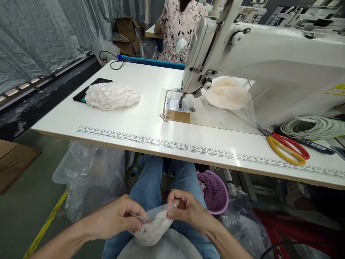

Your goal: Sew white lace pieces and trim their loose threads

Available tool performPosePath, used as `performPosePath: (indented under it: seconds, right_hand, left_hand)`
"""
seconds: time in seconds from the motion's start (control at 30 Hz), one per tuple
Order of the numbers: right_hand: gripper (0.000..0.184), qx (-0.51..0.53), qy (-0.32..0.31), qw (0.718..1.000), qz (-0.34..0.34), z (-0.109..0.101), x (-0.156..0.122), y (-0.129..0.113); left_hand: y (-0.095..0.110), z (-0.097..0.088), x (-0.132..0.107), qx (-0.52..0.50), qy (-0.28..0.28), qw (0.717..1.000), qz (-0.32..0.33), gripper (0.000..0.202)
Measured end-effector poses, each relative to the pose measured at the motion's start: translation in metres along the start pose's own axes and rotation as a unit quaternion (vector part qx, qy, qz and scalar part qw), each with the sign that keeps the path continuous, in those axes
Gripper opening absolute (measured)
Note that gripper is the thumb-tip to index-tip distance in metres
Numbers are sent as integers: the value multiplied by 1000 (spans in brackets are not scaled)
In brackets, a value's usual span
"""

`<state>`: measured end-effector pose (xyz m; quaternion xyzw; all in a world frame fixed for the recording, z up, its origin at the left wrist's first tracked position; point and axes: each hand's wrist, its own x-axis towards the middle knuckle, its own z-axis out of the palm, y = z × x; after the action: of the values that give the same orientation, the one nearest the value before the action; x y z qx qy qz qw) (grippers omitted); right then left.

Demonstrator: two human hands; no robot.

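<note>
Over my lap, a piece of white lace fabric (153,228) with a sheer edge is stretched between my two hands. My left hand (126,216) pinches its left end between thumb and fingers. The upper right end is gripped by my right hand (185,208), with the thumb pressed on the lace. Below the fabric, a pale round surface (164,248) rests at my lap; I cannot tell what it is. Beyond my knees stands a white sewing machine (199,61), its presser foot (180,102) above the plate, apart from both hands.
A bundle of white lace (113,95) lies on a black object on the white table (145,77). Cream padded pieces (229,93) sit under the machine arm. Scissors (287,148) and coiled cord (309,126) lie right. A purple basket (215,192) and plastic bags (91,176) stand below. A person (178,28) is behind.
</note>
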<state>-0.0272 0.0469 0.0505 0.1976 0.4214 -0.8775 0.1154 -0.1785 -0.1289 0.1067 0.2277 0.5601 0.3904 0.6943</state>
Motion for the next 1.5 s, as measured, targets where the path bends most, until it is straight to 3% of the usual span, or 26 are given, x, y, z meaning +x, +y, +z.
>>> performPosePath:
  seconds: [0.17, 0.57, 0.73, 0.93, 1.07, 1.23, 1.5]
  right_hand:
    - [28, -17, -6, 1000, 2, 2, 1, -2]
    - [33, -49, -14, 999, 4, 11, 2, -2]
    - [34, -55, -7, 998, 1, 13, 4, 0]
    - [34, -80, 13, 997, -12, 16, 4, 1]
    - [33, -94, 18, 995, -29, 14, 4, 3]
    - [31, -93, -6, 995, -40, 12, 2, 1]
    - [38, -116, -37, 993, -3, 14, 4, -6]
  left_hand:
    - [3, 0, -4, -18, -17, 1000, -9, 25]
    - [2, -9, -11, 81, -16, 996, 20, 23]
    - [1, -4, -7, 32, 27, 999, 5, 15]
    - [-14, 7, 8, 70, 108, 992, 15, 19]
    - [-13, 11, 12, 90, 142, 985, 26, 15]
    - [-6, 13, 8, 83, 134, 987, 27, 16]
    - [-7, 12, 5, 82, 118, 989, 22, 10]
